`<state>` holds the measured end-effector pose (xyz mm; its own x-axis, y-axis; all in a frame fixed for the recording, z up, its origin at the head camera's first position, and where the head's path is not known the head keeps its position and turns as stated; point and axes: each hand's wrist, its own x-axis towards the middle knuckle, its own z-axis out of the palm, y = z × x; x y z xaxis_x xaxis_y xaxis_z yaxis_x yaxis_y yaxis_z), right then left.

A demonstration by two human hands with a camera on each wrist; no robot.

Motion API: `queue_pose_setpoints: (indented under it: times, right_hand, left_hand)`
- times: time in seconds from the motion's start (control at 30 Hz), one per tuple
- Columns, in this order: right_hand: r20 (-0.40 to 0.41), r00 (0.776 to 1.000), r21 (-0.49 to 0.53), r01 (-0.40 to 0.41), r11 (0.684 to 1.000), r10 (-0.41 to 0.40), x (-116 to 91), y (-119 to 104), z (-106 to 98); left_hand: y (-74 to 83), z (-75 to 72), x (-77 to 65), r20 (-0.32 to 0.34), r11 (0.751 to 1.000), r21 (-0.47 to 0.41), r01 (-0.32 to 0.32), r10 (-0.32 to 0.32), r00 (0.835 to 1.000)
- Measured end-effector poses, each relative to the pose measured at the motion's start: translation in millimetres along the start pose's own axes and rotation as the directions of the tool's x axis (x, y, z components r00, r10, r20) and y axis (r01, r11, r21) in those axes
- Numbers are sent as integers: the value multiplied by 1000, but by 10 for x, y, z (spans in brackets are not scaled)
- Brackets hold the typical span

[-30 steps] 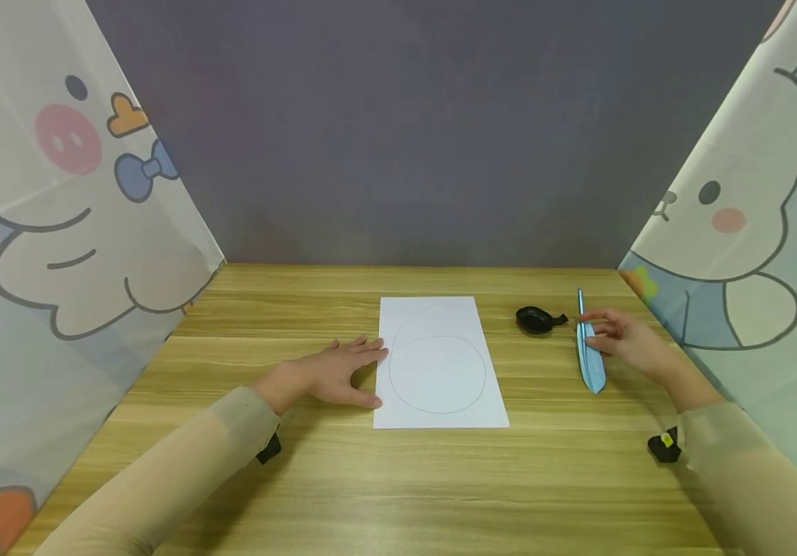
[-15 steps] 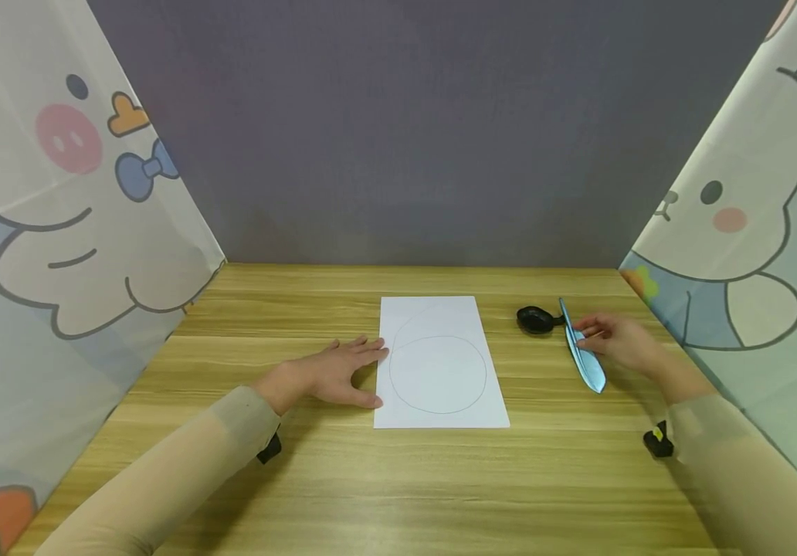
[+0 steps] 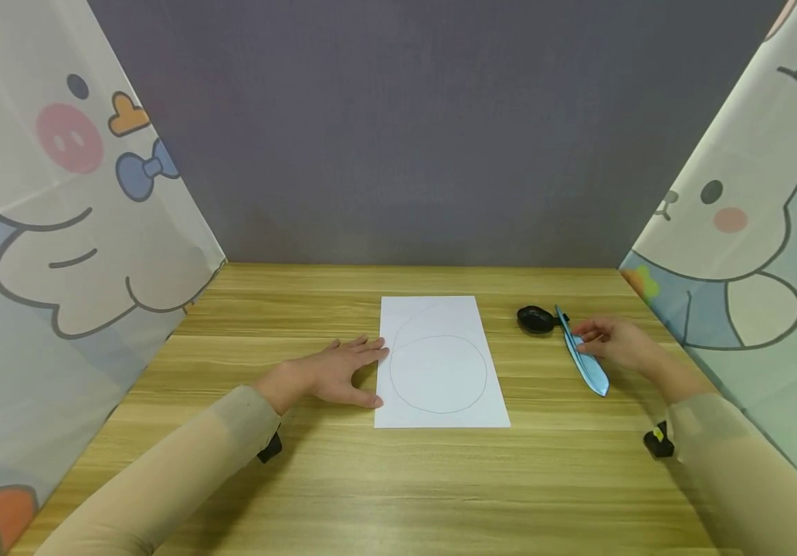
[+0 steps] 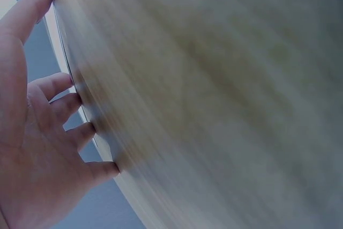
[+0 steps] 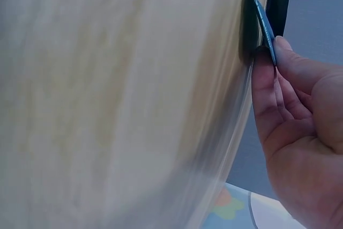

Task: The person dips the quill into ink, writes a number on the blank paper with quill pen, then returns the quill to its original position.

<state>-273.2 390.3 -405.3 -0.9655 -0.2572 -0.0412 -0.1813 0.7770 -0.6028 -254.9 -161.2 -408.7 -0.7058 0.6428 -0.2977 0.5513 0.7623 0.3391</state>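
In the head view my left hand (image 3: 343, 371) lies spread on the wooden table, its fingertips and thumb tip on the left edge of a white paper sheet (image 3: 449, 309). A large oval and a curved line are drawn thinly on the sheet. My right hand (image 3: 617, 345) pinches a shiny blue, slim leaf-shaped thing (image 3: 589, 371) with a narrow pointed far end. Thumb and forefinger meet on its edge (image 5: 262, 25) in the right wrist view. A black egg-shaped thing (image 3: 536, 319) with a short tail lies just left of its far end, the tail partly covered.
The wooden table (image 3: 384, 494) runs back to a grey panel (image 3: 412, 139). Printed cartoon cloths (image 3: 86, 255) hang at the left and right sides. A small black device (image 3: 659, 442) sits under the right wrist, and a similar one (image 3: 269, 448) under the left.
The blue thing's far end has swung left, over the black thing's tail, and the right hand has shifted slightly left and its fingers lower. The left hand and sheet stay put.
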Motion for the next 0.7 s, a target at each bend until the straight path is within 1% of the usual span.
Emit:
queue_pose_setpoints:
  times: [0.2, 0.47, 0.7]
  right_hand:
    - [24, 1000, 23, -16, 1000, 15, -28, 37, -1]
    - [12, 1000, 14, -16, 1000, 16, -23, 76, 21]
    - [-1, 1000, 6, -28, 1000, 28, -50, 54, 13]
  left_hand:
    - [5, 0, 0, 1, 1000, -3, 0, 0, 1000]
    - [-12, 13, -3, -2, 1000, -14, -7, 7, 1000]
    - [-3, 0, 9, -8, 1000, -2, -1, 1, 1000]
